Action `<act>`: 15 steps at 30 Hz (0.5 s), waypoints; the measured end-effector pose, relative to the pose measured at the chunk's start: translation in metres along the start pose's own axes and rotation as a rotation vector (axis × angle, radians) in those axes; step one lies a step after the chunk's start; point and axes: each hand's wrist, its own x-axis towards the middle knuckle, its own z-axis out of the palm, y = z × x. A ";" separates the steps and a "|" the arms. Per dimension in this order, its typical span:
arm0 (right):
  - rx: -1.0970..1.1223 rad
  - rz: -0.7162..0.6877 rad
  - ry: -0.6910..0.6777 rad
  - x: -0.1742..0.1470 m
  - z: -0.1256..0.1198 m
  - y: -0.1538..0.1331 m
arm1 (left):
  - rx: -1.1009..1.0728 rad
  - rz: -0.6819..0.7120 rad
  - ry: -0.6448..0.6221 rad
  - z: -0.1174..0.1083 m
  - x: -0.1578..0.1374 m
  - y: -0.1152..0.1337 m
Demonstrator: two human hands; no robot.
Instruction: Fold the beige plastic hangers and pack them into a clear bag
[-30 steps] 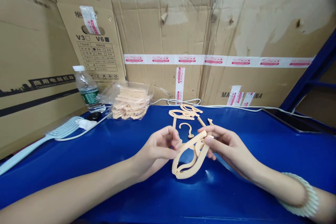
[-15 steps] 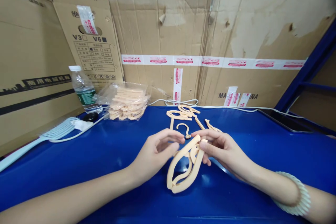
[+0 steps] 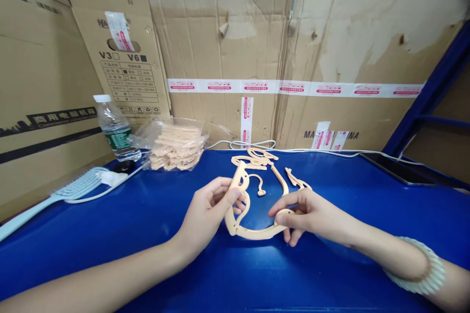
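Between my hands is a cream plastic folding hanger arm (image 3: pixel 257 234), hinged at its near left corner and spread into an L. My left hand (image 3: pixel 216 203) is closed on its upright section, thumb in front. My right hand (image 3: pixel 303 215) pinches the far end of the other section. Just beyond, a loose hanger hook (image 3: pixel 261 186) lies on the blue table. More cream hanger pieces (image 3: pixel 253 160) lie behind it, with a long curved piece (image 3: pixel 281 178) and a small forked piece (image 3: pixel 294 178) to the right.
A clear plastic bag of cream pieces (image 3: pixel 178 144) sits at the back left, beside a water bottle (image 3: pixel 116 132). A pale blue hairbrush (image 3: pixel 75 187) lies at left. A dark flat device (image 3: pixel 394 168) rests at back right. Cardboard (image 3: pixel 227 54) walls the back.
The folded hanger arm has been opened at its hinge. My left hand has taken hold of one section, while my right hand has swung the other down to the right.
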 end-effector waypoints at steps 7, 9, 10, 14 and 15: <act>-0.176 -0.198 0.204 0.002 -0.010 -0.003 | -0.029 0.100 0.134 -0.008 0.003 0.001; -0.137 -0.254 0.269 0.002 -0.012 -0.005 | 0.008 0.096 0.125 -0.009 0.004 0.002; -0.085 -0.248 0.257 0.002 -0.012 -0.005 | 0.036 0.091 0.110 -0.009 0.004 0.003; 0.170 -0.184 0.140 0.002 -0.012 -0.003 | 0.179 0.078 -0.089 -0.006 0.002 0.005; 0.211 -0.185 0.132 0.002 -0.012 -0.002 | 0.199 0.074 -0.158 -0.006 0.001 0.005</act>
